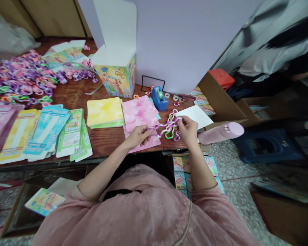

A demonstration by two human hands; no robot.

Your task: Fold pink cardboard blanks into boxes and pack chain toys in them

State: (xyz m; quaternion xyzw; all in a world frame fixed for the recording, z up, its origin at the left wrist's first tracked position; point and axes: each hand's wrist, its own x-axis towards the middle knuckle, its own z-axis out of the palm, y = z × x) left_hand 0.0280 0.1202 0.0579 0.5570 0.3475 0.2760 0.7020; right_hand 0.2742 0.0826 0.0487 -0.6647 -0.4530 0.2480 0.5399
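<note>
My left hand (138, 135) pinches one end of a chain of coloured plastic links (166, 127) above a stack of pink paper sheets (140, 114). At the chain's other end, my right hand (188, 129) grips a bunch of pink, white, purple and green links. Both hands hover near the front edge of the wooden table (102, 140). The chain stretches between them.
A yellow paper stack (104, 111), printed card packages (38, 131), a heap of loose links (25, 77), an open printed box (117, 73), a blue tape dispenser (159, 98), a white sheet (196, 116) and a pink bottle (220, 133) lie around. Another person sits at the right.
</note>
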